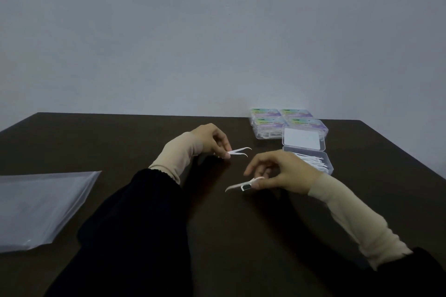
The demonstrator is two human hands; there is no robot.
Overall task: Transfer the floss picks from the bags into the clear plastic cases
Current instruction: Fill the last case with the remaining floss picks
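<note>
Hands work over a dark brown bench (120,142), each pinching one white floss pick. The left hand (208,138) holds its floss pick (239,151) by the handle end between thumb and fingertips, the forked head pointing right, just above the bench surface. The right hand (281,172) is nearer the camera and pinches a second floss pick (243,185) by its head end, the pointed handle reaching left and slightly down; its other fingers are loosely spread.

Just behind the right hand sits an open clear plastic case (307,159), its lid (304,138) raised at the back, with a bundle of white floss picks (311,161) lying inside the tray. Behind it, closed cases (268,125) with colourful labels are grouped near the bench's far edge; they touch one another. At the left, well apart from the hands, a flat clear plastic bag (41,207) lies on the bench. Both forearms wear beige inner sleeves under dark outer sleeves.
</note>
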